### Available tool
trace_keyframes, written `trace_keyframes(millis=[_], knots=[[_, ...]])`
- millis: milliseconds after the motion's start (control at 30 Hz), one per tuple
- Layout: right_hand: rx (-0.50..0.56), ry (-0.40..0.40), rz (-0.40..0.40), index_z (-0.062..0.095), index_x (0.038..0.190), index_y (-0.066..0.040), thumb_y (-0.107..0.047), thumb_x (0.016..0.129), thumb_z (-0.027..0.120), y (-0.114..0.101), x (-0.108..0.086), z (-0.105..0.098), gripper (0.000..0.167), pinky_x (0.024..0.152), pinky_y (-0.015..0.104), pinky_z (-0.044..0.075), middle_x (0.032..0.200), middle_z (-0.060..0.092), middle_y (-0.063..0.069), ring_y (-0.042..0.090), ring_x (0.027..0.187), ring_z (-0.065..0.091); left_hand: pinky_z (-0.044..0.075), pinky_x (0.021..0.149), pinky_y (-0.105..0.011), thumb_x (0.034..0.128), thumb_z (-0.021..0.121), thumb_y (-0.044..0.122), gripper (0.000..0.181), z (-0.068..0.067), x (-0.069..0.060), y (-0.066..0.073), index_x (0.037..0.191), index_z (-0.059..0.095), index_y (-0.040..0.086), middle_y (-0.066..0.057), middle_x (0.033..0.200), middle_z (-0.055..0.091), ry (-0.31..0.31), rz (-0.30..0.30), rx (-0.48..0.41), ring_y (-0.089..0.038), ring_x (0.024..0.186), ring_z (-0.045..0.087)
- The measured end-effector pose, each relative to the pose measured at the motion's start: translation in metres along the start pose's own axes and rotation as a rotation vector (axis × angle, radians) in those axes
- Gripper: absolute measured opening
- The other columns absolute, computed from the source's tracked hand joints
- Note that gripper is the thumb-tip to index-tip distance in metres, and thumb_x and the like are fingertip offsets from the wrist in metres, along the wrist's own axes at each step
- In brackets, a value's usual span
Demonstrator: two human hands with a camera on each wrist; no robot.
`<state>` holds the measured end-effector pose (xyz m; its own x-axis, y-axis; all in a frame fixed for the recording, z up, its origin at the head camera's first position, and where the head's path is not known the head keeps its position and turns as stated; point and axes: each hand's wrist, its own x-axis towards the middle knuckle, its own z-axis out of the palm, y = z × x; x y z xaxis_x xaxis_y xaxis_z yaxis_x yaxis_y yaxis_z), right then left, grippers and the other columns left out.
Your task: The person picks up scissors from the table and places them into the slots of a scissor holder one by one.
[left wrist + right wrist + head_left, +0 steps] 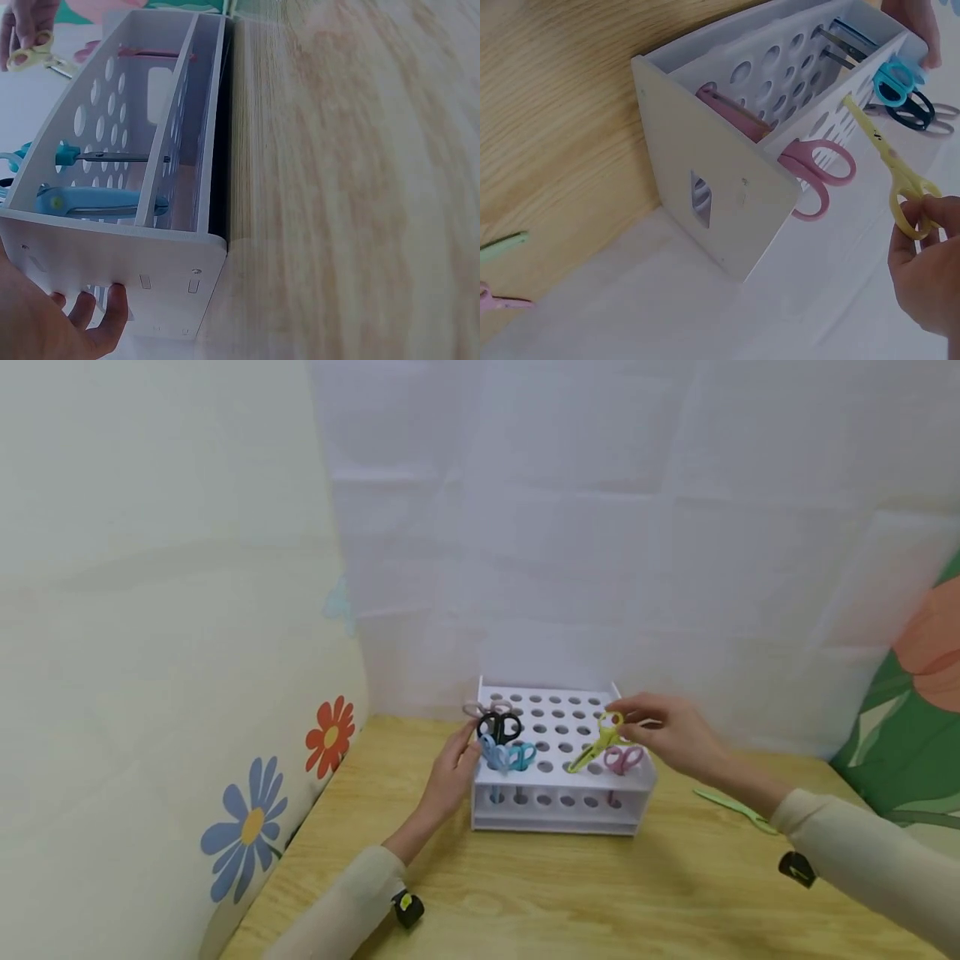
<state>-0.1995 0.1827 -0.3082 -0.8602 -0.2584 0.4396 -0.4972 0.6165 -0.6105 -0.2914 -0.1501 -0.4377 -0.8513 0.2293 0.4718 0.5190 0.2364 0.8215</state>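
Note:
A white rack (560, 782) with rows of round holes stands on the table. My right hand (675, 732) pinches yellow scissors (889, 154) by a handle loop; they slant down, tip at a front-row hole. Whether the tip is inside, I cannot tell. At the rack's left end, my left hand (71, 322) grips the side panel, fingertips bent against its outer face. Near that hand, light blue scissors (90, 201), turquoise scissors (521, 755), black scissors (499, 727) and greyish-pink scissors (480, 708) stand in holes. Pink scissors (810, 169) stand at the right front corner.
On the table (495, 893) right of the rack lies a light green tool (735, 810), partly behind the right forearm. Small pink scissors (499, 301) lie near it in the right wrist view. White cloth (540, 527) hangs behind; flowered cloth (255, 827) borders the left.

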Motion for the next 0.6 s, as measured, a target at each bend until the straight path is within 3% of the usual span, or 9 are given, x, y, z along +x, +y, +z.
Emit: trace_keyframes(millis=[333, 600], knots=[[-0.071, -0.054, -0.274, 0.076, 0.116, -0.005, 0.013, 0.087, 0.071, 0.002, 0.011, 0.026, 0.035, 0.079, 0.032, 0.058, 0.107, 0.072, 0.006, 0.022, 0.091, 0.068, 0.034, 0.114, -0.049, 0.1091, 0.045, 0.034, 0.051, 0.001, 0.002, -0.005, 0.157, 0.042, 0.014, -0.006, 0.157, 0.041, -0.022, -0.022, 0.006, -0.026, 0.144, 0.036], [-0.15, -0.138, -0.368, 0.077, 0.115, -0.007, 0.013, 0.085, 0.073, 0.004, 0.022, 0.044, 0.036, 0.071, 0.032, 0.057, 0.104, 0.073, 0.004, 0.021, 0.092, 0.067, 0.034, 0.113, -0.05, 0.1091, 0.045, 0.032, 0.051, 0.001, 0.002, -0.004, 0.156, 0.042, 0.012, -0.008, 0.157, 0.041, -0.015, -0.005, 0.004, -0.028, 0.144, 0.037]])
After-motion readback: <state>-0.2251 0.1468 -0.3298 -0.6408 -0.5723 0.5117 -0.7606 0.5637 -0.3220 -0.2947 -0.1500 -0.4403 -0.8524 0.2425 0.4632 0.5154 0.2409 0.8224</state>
